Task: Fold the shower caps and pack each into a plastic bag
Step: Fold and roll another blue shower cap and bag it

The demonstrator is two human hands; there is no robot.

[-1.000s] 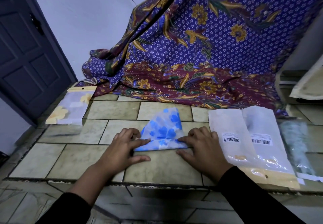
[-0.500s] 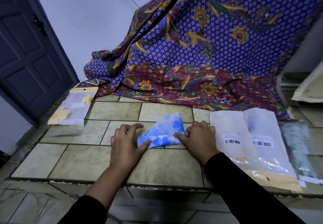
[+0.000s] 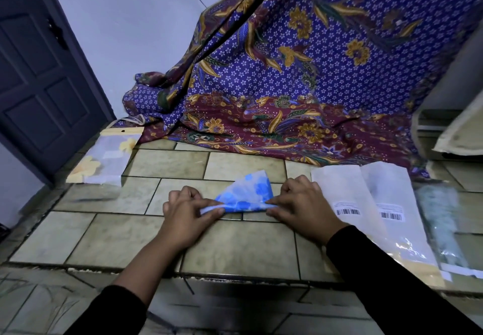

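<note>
The shower cap [image 3: 245,195] is pinched mid-fold by left fingers [image 3: 188,198] and right fingers [image 3: 292,191] — plastic bags [image 3: 345,188] right of them are not yet filled.

One blue cap [image 3: 245,193] is out on the table [image 3: 235,246]. There are two hands, the left hand [image 3: 187,210] and the right hand [image 3: 300,205]. There are four bags in all: two white ones with barcodes, the left barcode bag [image 3: 345,198] and the right barcode bag [image 3: 392,204], one yellow-flowered bag [image 3: 104,161], and one clear bag [image 3: 441,219] holding something pale green. There is one patterned cloth [image 3: 300,73] and one door [image 3: 34,73].
</note>
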